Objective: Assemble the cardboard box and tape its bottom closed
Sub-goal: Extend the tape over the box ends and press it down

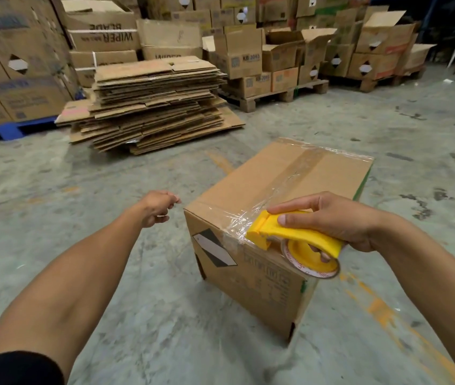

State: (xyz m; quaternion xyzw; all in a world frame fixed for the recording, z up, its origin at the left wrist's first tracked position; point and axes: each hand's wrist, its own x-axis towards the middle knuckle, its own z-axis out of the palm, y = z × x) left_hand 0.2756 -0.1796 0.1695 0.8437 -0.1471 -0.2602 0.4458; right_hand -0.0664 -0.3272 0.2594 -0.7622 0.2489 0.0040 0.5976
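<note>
The cardboard box [273, 218] sits on the gray floor [81, 190], in the middle and a bit to the right, with its taped side up. Clear tape [293, 173] runs from the far edge along the middle seam to the near edge, and it looks wrinkled there.

The tape could tear crooked or bunch up more if the yellow tape dispenser [295, 240] gets pulled sideways at the near edge. The loose end might also stick to itself, and no hand is holding the box, so it could slide.

The right hand [337, 218] holds the dispenser with fingers curled around its handle. The left hand [156, 207] hangs in the air just left of the box, fingers loosely bent, holding nothing.

Farther off on the left is a stack of flat cardboard [154, 104].
</note>
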